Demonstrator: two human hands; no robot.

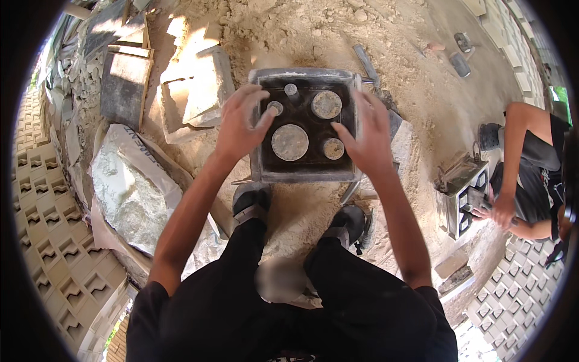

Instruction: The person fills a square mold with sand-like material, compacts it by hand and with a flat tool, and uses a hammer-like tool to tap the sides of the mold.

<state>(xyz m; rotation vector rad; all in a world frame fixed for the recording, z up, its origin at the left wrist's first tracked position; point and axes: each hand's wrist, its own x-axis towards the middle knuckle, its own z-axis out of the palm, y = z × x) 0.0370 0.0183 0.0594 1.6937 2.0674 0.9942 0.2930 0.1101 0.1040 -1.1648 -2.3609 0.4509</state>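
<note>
A shallow rectangular box frame (304, 177) with grey, dusty rims lies before my feet. Its dark inside holds several round pale pieces of different sizes, the largest a speckled disc (290, 143) left of centre. My left hand (243, 120) is over the left rim, fingers apart, its thumb beside a small round piece (275, 108). Over the right rim is my right hand (369, 134), its fingers spread and its thumb pointing inward near another disc (333, 149). Both hands are slightly blurred; I cannot tell whether they touch the frame. Neither hand visibly holds anything.
Loose tan sand (289, 36) spreads beyond the frame. On the left lie an opened sack of pale powder (129, 199), pale blocks (208, 84) and a dark board (125, 84). At right, a crouching person's hands (502, 211) are at another box frame (461, 196). Stacked patterned blocks (515, 295) line both sides.
</note>
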